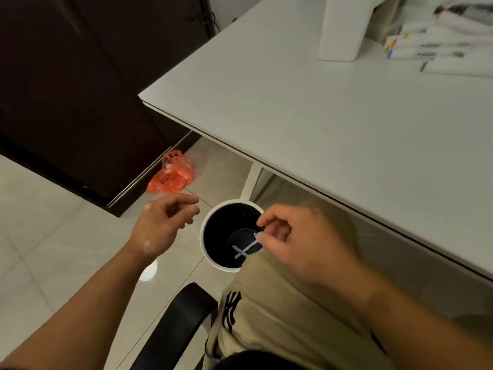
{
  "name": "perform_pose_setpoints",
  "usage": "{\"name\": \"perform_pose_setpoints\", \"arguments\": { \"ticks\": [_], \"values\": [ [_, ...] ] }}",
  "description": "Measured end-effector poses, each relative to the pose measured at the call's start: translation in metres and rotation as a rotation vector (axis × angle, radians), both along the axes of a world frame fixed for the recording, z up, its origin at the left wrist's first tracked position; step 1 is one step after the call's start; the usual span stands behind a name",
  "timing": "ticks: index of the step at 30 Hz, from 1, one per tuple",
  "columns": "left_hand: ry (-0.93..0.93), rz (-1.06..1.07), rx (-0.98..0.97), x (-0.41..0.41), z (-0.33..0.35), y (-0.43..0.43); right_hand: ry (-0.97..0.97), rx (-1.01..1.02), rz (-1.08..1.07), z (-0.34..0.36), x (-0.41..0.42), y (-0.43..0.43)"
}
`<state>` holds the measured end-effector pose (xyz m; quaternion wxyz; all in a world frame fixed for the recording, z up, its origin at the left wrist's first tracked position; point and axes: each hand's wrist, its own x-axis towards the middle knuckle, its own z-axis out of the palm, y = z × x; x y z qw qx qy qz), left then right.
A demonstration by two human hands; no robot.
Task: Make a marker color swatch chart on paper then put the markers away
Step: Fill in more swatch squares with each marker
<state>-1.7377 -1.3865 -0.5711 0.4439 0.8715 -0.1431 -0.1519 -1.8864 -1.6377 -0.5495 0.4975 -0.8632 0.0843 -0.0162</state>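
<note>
Beside the desk point(293, 102), above a floor bin point(204, 236), a seated person seems to be dropping rubbish, a side step. The markers point(426, 46) lie heaped at the desk's far corner, well apart from both hands, so the next move is probably a reach back up to them. The left hand point(162, 222) hangs loosely curled and empty. The right hand point(301, 241) has its fingertips pinched over the bin — whether on a pale sliver, I cannot tell.

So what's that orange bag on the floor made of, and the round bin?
The orange bag looks like thin plastic: crinkly, shiny, slightly see-through. The bin has a smooth white wall, probably plastic, maybe painted metal; its inside is black.
</note>
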Motion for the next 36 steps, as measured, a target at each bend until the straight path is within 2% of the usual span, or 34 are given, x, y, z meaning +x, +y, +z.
{"name": "perform_pose_setpoints", "arguments": {
  "ticks": [6, 11, 17, 21, 26, 29, 36],
  "values": [
    [-0.217, -0.145, -0.175, -0.026, 0.089, -0.059, -0.179, -0.047, -0.012, 0.081, -0.040, -0.033],
    [-0.295, -0.373, -0.228, -0.036, 0.139, -0.145, -0.369, -0.139, -0.260, 0.129, -0.101, -0.099],
    [-0.505, -0.571, -0.045, -0.030, 0.145, -0.278, -0.335, -0.198, -0.590, 0.145, -0.148, -0.199],
    [-0.760, -0.621, 0.107, -0.023, 0.136, -0.361, -0.290, -0.212, -0.653, 0.147, -0.157, -0.244],
    [-0.931, -0.635, 0.315, -0.013, 0.129, -0.427, -0.214, -0.259, -0.697, 0.145, -0.151, -0.288],
    [-0.968, -0.620, 0.411, -0.013, 0.127, -0.443, -0.194, -0.276, -0.701, 0.143, -0.141, -0.309],
    [-0.933, -0.671, 0.391, -0.019, 0.124, -0.444, -0.260, -0.204, -0.779, 0.125, -0.127, -0.332]
  ]
}}
